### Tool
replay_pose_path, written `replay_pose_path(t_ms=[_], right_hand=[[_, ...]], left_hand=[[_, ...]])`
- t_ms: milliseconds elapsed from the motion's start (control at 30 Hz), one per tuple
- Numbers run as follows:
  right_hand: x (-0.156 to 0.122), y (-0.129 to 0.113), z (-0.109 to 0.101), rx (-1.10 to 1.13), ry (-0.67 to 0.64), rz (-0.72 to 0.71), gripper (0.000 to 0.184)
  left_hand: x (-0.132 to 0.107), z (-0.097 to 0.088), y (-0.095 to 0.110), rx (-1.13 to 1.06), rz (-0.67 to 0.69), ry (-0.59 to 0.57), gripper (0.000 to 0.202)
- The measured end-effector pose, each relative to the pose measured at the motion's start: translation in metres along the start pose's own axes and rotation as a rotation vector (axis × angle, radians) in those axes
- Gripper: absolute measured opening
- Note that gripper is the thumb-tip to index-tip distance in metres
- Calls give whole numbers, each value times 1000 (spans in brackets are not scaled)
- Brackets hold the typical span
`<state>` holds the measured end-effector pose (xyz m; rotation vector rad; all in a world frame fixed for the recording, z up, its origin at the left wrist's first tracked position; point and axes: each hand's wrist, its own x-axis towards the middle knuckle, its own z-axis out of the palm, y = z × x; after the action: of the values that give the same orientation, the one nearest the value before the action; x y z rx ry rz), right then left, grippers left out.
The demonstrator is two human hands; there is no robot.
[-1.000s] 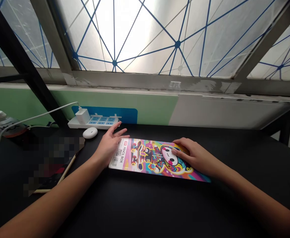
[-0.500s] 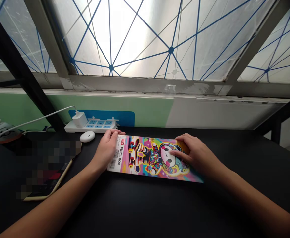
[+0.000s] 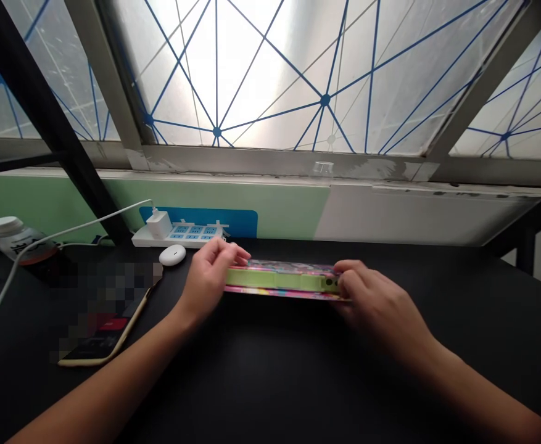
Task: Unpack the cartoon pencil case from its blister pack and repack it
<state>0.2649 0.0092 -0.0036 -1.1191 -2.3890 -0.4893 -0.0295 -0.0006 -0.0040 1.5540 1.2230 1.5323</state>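
Observation:
A colourful pencil box (image 3: 282,280) is held between both hands over the black desk (image 3: 270,370), tilted so its green side edge faces me. My left hand (image 3: 210,277) grips its left end, fingers curled over the top. My right hand (image 3: 372,302) grips its right end, with the fingers wrapped round that end. The box's printed cartoon face now shows only as a thin strip along its top and bottom edges.
A white power strip (image 3: 180,233) with a charger and cable lies by the wall. A white oval case (image 3: 172,254) sits beside it. A phone (image 3: 106,336) lies at left, a bottle (image 3: 18,243) further left. A taped window rises behind.
The pencil box lay flat with its printed face up; both hands have closed on its ends and tipped it up onto its edge.

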Motion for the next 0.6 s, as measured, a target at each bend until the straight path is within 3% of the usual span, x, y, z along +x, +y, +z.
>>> replay_pose_path(t_ms=[67,100,167,233,400,600], right_hand=[[0,-4,7,13,-59,-77,6],[0,-5,10,27,-87,-100,12],[1,-6,16,59,-131,-135,25],[2,-6,21,96,-149,-172,34],[3,-6,20,207,-159,-173,37],[3,1,16,450,-267,-72,37]], left_hand=[[-3,0,3,316,126,-188,21],[-4,0,3,464,199,-283,21],[-5,1,2,685,320,-428,32],[-5,1,-1,805,373,-503,46],[-3,-4,-11,915,270,-527,78],[-3,-4,-17,1006,249,-548,79]])
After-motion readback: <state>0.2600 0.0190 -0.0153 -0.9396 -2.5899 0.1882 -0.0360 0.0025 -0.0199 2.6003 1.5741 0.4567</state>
